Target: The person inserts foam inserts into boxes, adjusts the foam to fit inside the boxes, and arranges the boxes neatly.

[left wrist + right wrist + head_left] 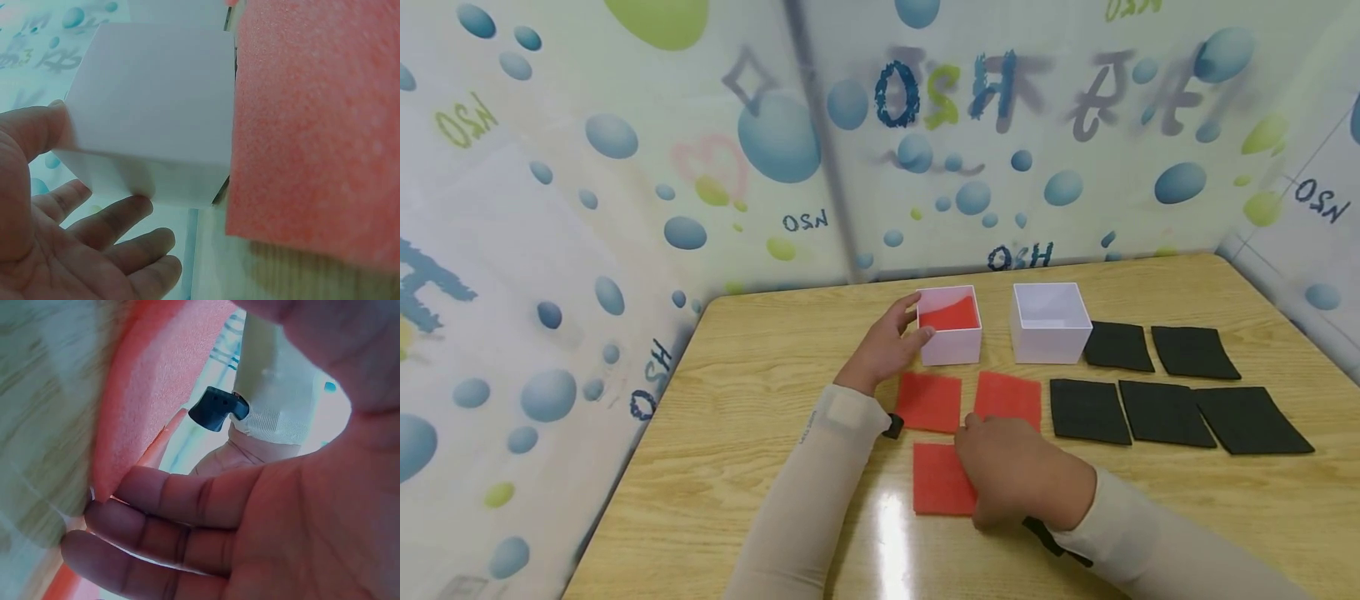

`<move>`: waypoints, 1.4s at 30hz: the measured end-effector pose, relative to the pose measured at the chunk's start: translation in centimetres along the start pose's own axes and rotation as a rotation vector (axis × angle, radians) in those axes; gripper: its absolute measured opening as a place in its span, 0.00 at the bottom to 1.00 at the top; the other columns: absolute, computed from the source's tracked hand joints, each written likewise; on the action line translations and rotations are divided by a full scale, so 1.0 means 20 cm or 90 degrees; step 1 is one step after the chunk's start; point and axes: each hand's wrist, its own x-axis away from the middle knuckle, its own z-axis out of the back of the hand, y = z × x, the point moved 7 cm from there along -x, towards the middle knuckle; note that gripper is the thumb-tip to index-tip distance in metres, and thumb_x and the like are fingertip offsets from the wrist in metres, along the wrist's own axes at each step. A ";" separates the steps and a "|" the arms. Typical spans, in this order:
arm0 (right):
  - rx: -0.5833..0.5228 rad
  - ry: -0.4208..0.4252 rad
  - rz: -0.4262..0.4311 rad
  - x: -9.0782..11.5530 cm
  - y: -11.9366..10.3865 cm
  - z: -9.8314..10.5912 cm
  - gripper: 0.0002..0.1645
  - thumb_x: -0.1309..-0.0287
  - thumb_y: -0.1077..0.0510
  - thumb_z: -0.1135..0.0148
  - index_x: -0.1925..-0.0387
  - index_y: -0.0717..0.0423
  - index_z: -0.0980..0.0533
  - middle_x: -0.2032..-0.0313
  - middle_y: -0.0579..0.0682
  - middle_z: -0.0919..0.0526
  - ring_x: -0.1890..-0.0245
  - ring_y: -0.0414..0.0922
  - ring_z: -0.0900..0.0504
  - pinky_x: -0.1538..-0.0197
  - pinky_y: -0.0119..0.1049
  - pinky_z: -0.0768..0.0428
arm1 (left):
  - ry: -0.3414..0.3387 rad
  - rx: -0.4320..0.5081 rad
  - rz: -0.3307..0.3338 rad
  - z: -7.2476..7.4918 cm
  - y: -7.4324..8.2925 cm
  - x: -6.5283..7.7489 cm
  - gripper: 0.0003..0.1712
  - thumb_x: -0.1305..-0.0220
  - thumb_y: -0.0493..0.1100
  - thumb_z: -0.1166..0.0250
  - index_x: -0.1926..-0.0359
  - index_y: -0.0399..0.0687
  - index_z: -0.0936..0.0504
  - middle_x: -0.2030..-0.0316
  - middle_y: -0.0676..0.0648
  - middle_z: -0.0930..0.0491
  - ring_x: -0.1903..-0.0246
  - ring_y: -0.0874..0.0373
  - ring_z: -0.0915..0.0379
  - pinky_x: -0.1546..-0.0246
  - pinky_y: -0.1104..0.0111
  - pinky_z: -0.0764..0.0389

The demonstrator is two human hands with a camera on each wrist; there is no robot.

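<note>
My left hand [880, 350] is at the left side of a white square box [950, 348]. Its thumb rests on one face and its fingers touch another, as the left wrist view shows. Red sheets lie inside that box. My right hand [1011, 471] is over the right part of the nearest red foam sheet [936, 479] on the table. In the right wrist view its fairly straight fingers [181, 494] touch the edge of the red sheet [150, 394]. Two more red sheets, one at left [929, 403] and one at right [1006, 396], lie beyond.
A second white box [1051, 333] stands to the right of the first. Several black square sheets [1090, 411] lie in two rows on the right of the wooden table [760, 358]. Patterned walls [760, 208] enclose the table's back and sides.
</note>
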 end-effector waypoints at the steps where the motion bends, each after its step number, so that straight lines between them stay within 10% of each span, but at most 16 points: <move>1: -0.007 -0.004 -0.002 0.00 0.00 0.00 0.42 0.67 0.46 0.13 0.49 0.60 0.21 0.62 0.48 0.23 0.66 0.45 0.25 0.64 0.43 0.19 | 0.000 0.000 -0.001 0.00 0.00 0.00 0.40 0.25 0.56 0.35 0.19 0.76 0.42 0.22 0.49 0.35 0.21 0.44 0.42 0.30 0.43 0.27; 10: -0.099 -0.026 -0.005 0.03 0.05 0.03 0.44 0.64 0.52 0.15 0.42 0.58 0.24 0.58 0.47 0.18 0.60 0.47 0.22 0.50 0.48 0.17 | -0.003 -0.003 -0.003 0.00 0.00 0.00 0.40 0.25 0.56 0.36 0.18 0.75 0.42 0.22 0.49 0.35 0.21 0.44 0.42 0.30 0.43 0.27; 30: -0.296 -0.040 0.132 0.01 0.17 0.16 0.32 0.54 0.57 0.18 0.48 0.47 0.26 0.58 0.46 0.20 0.56 0.47 0.22 0.52 0.42 0.19 | -0.005 -0.019 -0.022 0.01 0.01 0.00 0.40 0.24 0.56 0.37 0.18 0.73 0.43 0.21 0.49 0.35 0.21 0.45 0.41 0.29 0.44 0.27; 42: -0.354 0.085 0.212 0.00 0.25 0.23 0.32 0.48 0.57 0.22 0.42 0.55 0.25 0.56 0.44 0.19 0.53 0.47 0.20 0.47 0.44 0.16 | -0.008 -0.006 -0.025 0.00 0.02 0.00 0.40 0.24 0.55 0.37 0.18 0.72 0.42 0.22 0.49 0.34 0.22 0.44 0.41 0.30 0.43 0.27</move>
